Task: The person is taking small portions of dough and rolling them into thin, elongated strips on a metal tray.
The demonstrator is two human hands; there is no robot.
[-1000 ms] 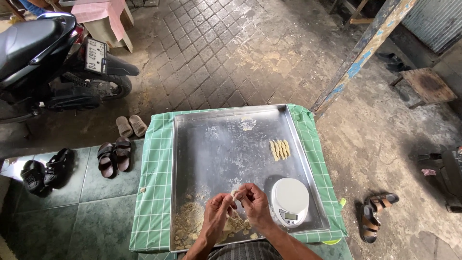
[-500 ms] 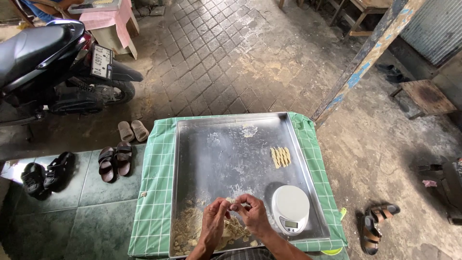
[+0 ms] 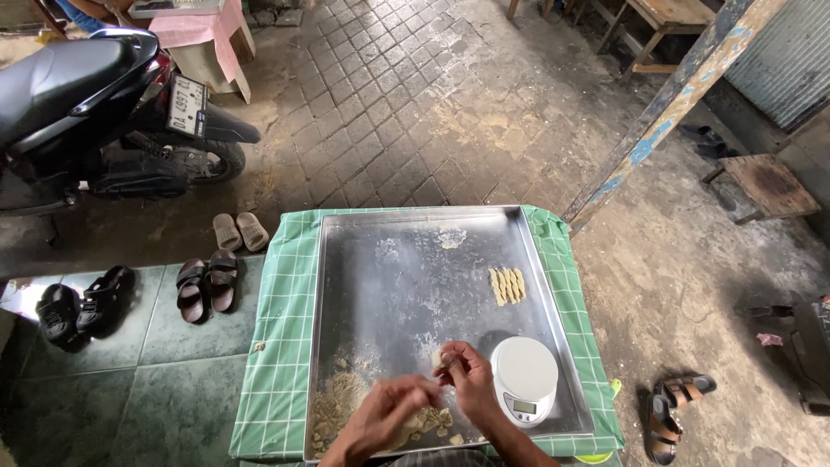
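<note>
My left hand (image 3: 391, 415) and my right hand (image 3: 467, 380) meet over the near part of a large metal tray (image 3: 406, 251), fingers pinched together on a small piece of pale dough (image 3: 443, 357). A heap of crumbly dough (image 3: 341, 406) lies on the tray just left of my hands. A round white kitchen scale (image 3: 525, 376) stands on the tray right beside my right hand. Several shaped dough strips (image 3: 507, 285) lie in a row on the tray's right side, farther away.
The tray rests on a table with a green checked cloth (image 3: 277, 346). Pairs of sandals (image 3: 207, 281) lie on the floor to the left, another pair (image 3: 670, 411) to the right. A black scooter (image 3: 95, 112) is parked at far left; a wooden post (image 3: 666, 108) leans at right.
The view has shifted slightly downward. My hands stay together over the near tray, working the small dough piece; my left hand has dropped lower and closer to me.
</note>
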